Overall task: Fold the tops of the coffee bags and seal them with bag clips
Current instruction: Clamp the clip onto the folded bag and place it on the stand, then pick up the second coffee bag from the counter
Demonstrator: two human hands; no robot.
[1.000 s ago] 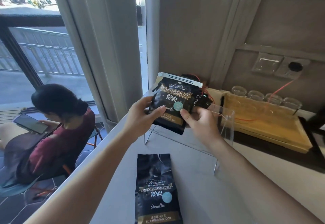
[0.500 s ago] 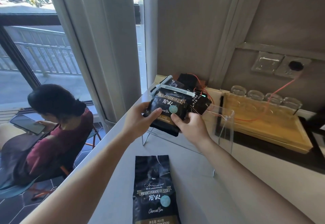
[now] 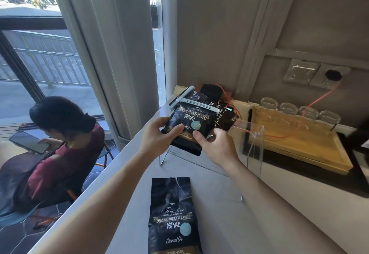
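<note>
A black coffee bag (image 3: 188, 127) with its top folded over and a white bag clip (image 3: 196, 106) across the fold is held above the far end of the counter. My left hand (image 3: 157, 139) grips its left side and my right hand (image 3: 216, 148) grips its lower right corner. Behind it lie other clipped black bags (image 3: 226, 118), with a second white clip (image 3: 180, 96) showing. A flat coffee bag (image 3: 173, 215) with an unfolded, torn top lies on the counter near me.
A clear acrylic stand (image 3: 252, 146) stands under and right of the held bag. A wooden tray (image 3: 303, 144) with several upturned glasses (image 3: 299, 112) and a red cable (image 3: 317, 102) is at right. A seated person (image 3: 60, 140) is left of the counter edge.
Both hands have lowered the clipped bag and carried it farther away, toward the other clipped bags at the back. The flat bag has stayed in place.
</note>
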